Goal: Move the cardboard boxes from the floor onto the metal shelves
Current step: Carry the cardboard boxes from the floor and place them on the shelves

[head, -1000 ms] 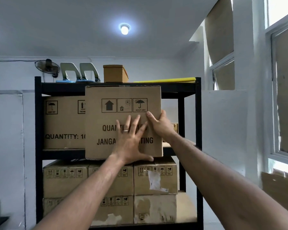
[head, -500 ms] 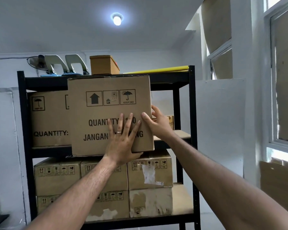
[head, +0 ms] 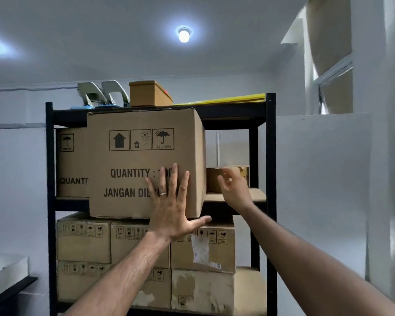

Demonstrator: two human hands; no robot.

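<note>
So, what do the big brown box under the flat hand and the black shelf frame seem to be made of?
The big brown box with printed handling symbols looks like corrugated cardboard: matte brown faces, folded edges, black ink print. The black shelf frame looks like painted metal: thin straight posts, smooth dark coat with slight sheen. Its board beside the box looks like bare fibreboard or cardboard; I cannot tell which.

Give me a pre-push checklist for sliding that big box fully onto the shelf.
1. Left hand flat on the big box front: ok, fingers spread against it.
2. Right hand clear of the box side: ok, off the cardboard, fingers loosely curled, holding nothing.
3. Box seated on the middle shelf: not ok, its front overhangs the edge.
4. Headroom under the top shelf: cannot tell, the box top sits close to it.
5. Small box to the right out of the path: ok, beside, apart.
6. Space behind: cannot tell, hidden.
</note>
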